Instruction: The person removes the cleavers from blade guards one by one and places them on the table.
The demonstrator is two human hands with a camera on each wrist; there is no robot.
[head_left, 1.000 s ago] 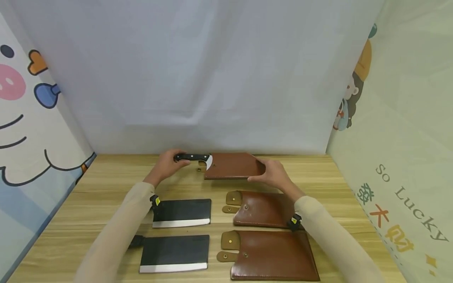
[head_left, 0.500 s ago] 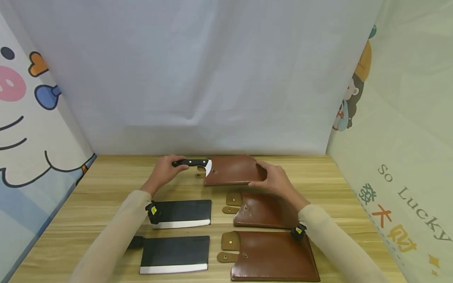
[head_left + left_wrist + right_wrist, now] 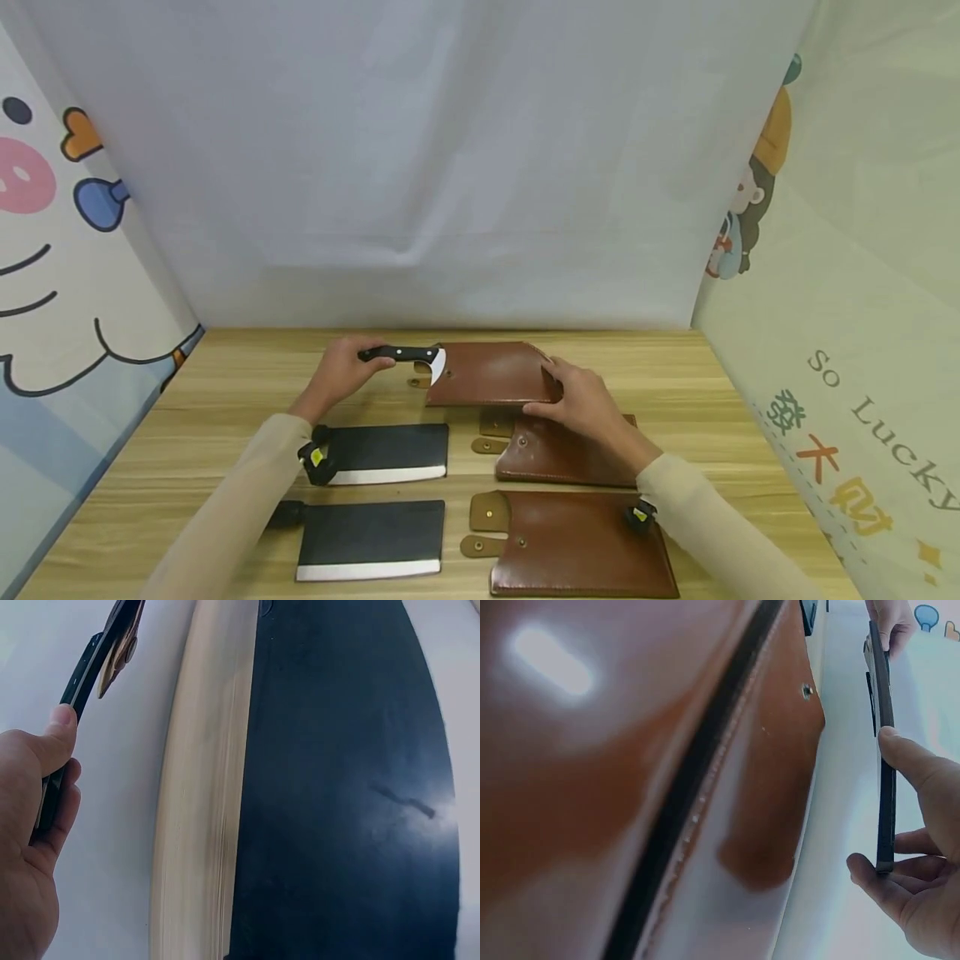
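In the head view a cleaver sits with its blade inside a brown leather sheath; a strip of bright steel shows beside the black handle. My left hand grips that handle, and the left wrist view shows the thumb and fingers curled round it. At the sheath's other end, my right hand pinches the edges between thumb and fingers. Seen edge-on in the right wrist view, the sheath is raised above the table. Two tan snap straps hang loose beside the handle.
Two more cleavers, a nearer one and a farther one, lie left on the wooden table. To their right lie two brown sheaths, the farther one and the nearer one. A grey cloth hangs behind.
Both hands have brought the sheathed cleaver nearer and slightly left, so that it now overlaps the farther sheath in the head view. The things on the table have not moved.
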